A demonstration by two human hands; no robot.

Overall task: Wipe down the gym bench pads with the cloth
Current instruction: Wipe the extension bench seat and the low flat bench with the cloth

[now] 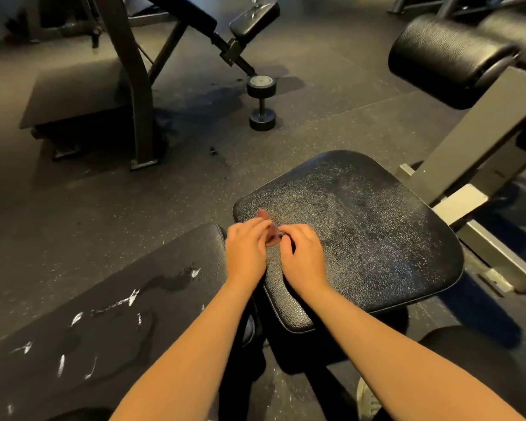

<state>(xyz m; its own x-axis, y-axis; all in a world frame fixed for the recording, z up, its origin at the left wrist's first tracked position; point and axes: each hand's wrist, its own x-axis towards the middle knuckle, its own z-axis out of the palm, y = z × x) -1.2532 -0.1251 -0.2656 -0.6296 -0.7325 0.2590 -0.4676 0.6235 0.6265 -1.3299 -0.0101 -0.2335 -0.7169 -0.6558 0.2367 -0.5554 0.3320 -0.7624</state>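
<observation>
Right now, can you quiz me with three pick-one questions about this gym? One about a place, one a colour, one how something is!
1. Where is the dumbbell? A) on the floor beyond the seat pad B) on the seat pad C) on a shelf
2. What colour is the cloth? A) white B) reddish-brown C) blue
3. How is the long back pad? A) under a towel B) torn open C) wet, streaky
Answers: A, it stands on the speckled floor; B, its reddish-brown edge shows; C, puddle and glints.

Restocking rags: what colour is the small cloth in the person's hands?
Reddish-brown; the small crumpled cloth shows best in the head view.
</observation>
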